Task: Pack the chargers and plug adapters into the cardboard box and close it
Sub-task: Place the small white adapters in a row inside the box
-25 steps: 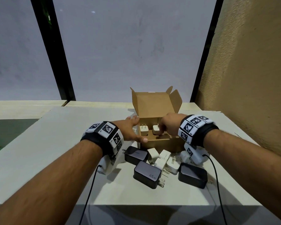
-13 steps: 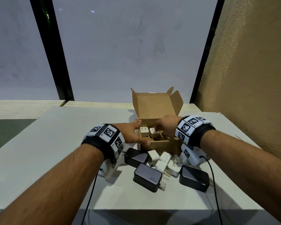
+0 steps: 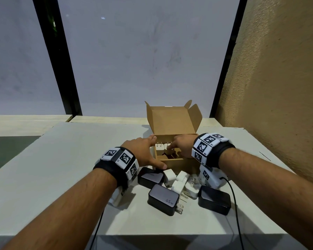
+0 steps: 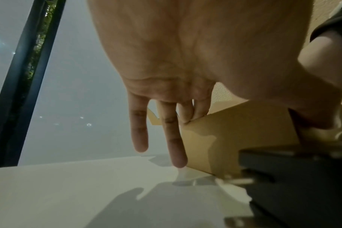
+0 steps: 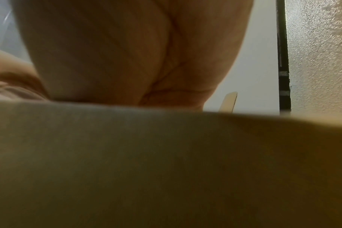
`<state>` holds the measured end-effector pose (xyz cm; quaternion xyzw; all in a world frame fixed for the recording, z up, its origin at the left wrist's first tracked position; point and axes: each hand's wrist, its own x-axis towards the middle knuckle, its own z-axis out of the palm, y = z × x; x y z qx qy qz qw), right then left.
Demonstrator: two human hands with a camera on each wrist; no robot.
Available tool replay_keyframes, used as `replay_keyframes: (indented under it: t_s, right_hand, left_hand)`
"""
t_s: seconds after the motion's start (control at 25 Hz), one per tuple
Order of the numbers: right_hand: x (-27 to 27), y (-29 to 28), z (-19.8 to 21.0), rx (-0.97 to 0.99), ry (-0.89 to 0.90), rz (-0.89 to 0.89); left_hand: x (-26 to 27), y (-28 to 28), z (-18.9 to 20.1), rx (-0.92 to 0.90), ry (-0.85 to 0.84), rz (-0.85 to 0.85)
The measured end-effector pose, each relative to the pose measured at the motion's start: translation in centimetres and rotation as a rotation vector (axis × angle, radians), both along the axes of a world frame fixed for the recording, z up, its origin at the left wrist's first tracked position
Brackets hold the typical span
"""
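The open cardboard box (image 3: 172, 162) stands mid-table with its lid (image 3: 170, 120) upright. Two white plug adapters stand inside at the left, prongs up. My right hand (image 3: 181, 147) reaches into the box, and its curled fingers pinch the right-hand adapter (image 3: 170, 151), next to the other adapter (image 3: 159, 150). My left hand (image 3: 144, 152) lies against the box's left wall with straight fingers (image 4: 174, 146) and its thumb on the front wall. Three black chargers (image 3: 163, 199) (image 3: 151, 177) (image 3: 214, 200) and several white adapters (image 3: 180, 181) lie in front of the box.
The white table (image 3: 61, 177) ends at a front edge just below the chargers. A rough tan wall (image 3: 278, 87) rises at the right, with window panes behind. Wrist-camera cables hang off the front edge. In the right wrist view the box wall (image 5: 166, 169) blocks most of the picture.
My right hand has lowered the white adapter deeper into the box beside the first one. The left hand has stayed against the box's left side.
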<state>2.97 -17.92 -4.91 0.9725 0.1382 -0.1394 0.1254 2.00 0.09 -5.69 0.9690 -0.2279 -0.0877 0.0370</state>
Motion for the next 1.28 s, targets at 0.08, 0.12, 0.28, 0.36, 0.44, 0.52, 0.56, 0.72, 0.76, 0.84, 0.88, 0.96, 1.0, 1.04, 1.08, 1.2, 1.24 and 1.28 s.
replay_keyframes:
  t_s: [0.08,0.12,0.28,0.36,0.44,0.52,0.56,0.72,0.76,0.84,0.88,0.96,1.0,1.04,1.08,1.2,1.24,1.28]
  right_hand:
    - [0.0,-0.3,-0.2,0.009,0.003,-0.01]
    - [0.0,-0.4,-0.3,0.009,0.006,-0.011]
    - [-0.3,-0.6,0.0,0.031,0.011,-0.027]
    - [-1.1,-0.8,0.9,0.091,-0.013,-0.02]
    - [-2.7,-1.7,2.3,0.195,-0.097,-0.03]
    - [-6.7,-5.2,3.8,0.303,-0.192,-0.056]
    - [-7.6,-5.7,3.8,0.321,-0.193,-0.03]
    - [-11.3,-7.0,2.8,0.165,-0.044,0.007]
    - [-11.6,-6.9,2.1,0.096,-0.032,0.024]
    - [-11.7,-6.6,1.0,0.023,-0.034,0.053]
    - [-11.7,-6.6,0.7,0.032,-0.053,0.072]
    - [-11.6,-6.5,1.0,0.096,-0.098,0.092]
    - [-11.5,-6.5,1.6,0.163,-0.127,0.086]
    - [-11.2,-6.5,2.4,0.245,-0.158,0.069]
    - [-10.9,-6.4,3.1,0.32,-0.189,0.051]
    - [-8.5,-5.7,4.6,0.416,-0.258,0.043]
    - [-7.3,-5.3,4.7,0.403,-0.253,0.03]
    - [-6.2,-4.9,4.6,0.372,-0.239,0.006]
  left_hand:
    - [0.0,-0.3,0.1,0.032,-0.007,-0.001]
    - [0.0,-0.3,0.2,0.049,-0.012,-0.003]
    - [-0.3,-0.4,0.6,0.08,-0.014,-0.001]
    - [-0.2,-0.4,0.6,0.063,-0.008,0.007]
    - [-0.1,-0.7,0.4,0.043,0.001,0.01]
    - [-1.3,-3.1,0.8,0.048,-0.001,-0.037]
    - [-1.1,-2.7,0.7,0.041,0.008,-0.03]
    - [-0.8,-2.1,0.9,0.034,0.011,0.027]
    - [-0.6,-1.6,0.8,0.031,0.015,0.037]
    - [-0.4,-1.0,0.9,0.037,0.018,0.054]
    - [-0.4,-0.8,0.9,0.041,0.019,0.057]
    - [-0.5,-0.6,0.7,0.05,0.019,0.055]
    - [-0.5,-0.6,0.6,0.055,0.02,0.053]
    - [-0.5,-0.6,0.5,0.055,0.022,0.051]
    - [-0.5,-0.7,0.3,0.048,0.024,0.048]
    - [-0.3,-0.7,0.3,0.025,0.034,0.042]
    - [-0.2,-0.6,0.2,0.015,0.039,0.039]
    - [-0.1,-0.5,0.2,0.001,0.043,0.035]
